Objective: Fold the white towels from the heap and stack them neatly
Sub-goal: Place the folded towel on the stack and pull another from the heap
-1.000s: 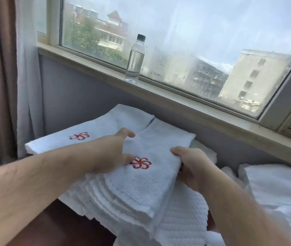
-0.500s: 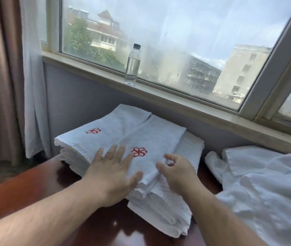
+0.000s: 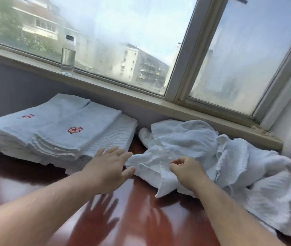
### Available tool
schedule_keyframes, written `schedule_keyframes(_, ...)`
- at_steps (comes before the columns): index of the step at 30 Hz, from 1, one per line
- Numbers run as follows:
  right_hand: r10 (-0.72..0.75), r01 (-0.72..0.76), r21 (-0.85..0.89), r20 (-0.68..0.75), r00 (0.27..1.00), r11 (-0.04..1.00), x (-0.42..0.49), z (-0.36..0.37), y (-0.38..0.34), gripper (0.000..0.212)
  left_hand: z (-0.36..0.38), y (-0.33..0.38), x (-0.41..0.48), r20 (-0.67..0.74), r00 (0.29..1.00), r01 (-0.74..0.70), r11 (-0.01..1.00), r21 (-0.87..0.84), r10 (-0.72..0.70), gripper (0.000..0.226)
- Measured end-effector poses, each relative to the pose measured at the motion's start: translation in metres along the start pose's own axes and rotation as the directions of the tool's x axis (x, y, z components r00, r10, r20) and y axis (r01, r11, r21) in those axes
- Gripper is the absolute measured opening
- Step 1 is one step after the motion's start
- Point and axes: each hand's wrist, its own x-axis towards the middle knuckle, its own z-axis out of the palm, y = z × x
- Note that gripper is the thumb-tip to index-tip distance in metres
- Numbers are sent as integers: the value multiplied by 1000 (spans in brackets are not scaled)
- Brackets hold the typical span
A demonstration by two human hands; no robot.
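Towels lie in two groups on the dark glossy table (image 3: 141, 219) in the head view. A folded stack (image 3: 52, 137) sits at the left below the windowsill (image 3: 123, 94), its top pieces bearing red emblems. A crumpled heap (image 3: 221, 151) sits at the right, with a strip of bare wood between the two. Our right hand (image 3: 187, 170) is on the near edge of the heap. Its fingers (image 3: 176, 163) are curled into the cloth and, as far as the blur lets us judge, pinch a fold. Our left hand (image 3: 109, 166) hovers with its digits spread and holds nothing, between the stack's near corner and the heap. Whether its thumb touches the heap's edge we cannot tell.

We judge that we are about to draw the next towel out. The main risk lies in the tangle. The layers overlap and wrap round each other, so a pull on one fold may bring several pieces along. On so slick a table the whole heap could slide toward us or off the wood.

A second risk is the stack. Its layers sit staggered, not squared, and a waffle-weave towel (image 3: 112, 139) juts from beneath, just beside our left hand. A careless sweep there could knock it askew. A water bottle (image 3: 68, 57) on the sill stands well apart and should be safe.
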Motion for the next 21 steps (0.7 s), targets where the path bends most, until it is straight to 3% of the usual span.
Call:
schedule_keyframes(7,106,-105,16,-185,977,994,-9,-75,99,11,49,109,44,59,991,-109,984,-142,119,65)
schedule_keyframes(11,126,-115,55,-293,948,992,3,-105,140,14,64,150,80,-57,981,-191,968,-161,184,56)
schedule_keyframes(13,128,-91,127,-330,935,988,13,-112,155,14,66,165,101,-189,960,-227,969,-101,206,51)
schedule_keyframes(16,67,-9,164,-355,932,986,31,-110,163,15,66,175,131,-375,915,-163,987,2,152,58)
schedule_keyframes(18,25,47,210,-326,945,977,43,-102,162,12,68,174,151,-373,925,-84,996,-6,76,68)
schedule_keyframes(21,45,45,225,-380,924,973,58,-88,163,20,80,169,169,-314,948,-56,998,28,62,59)
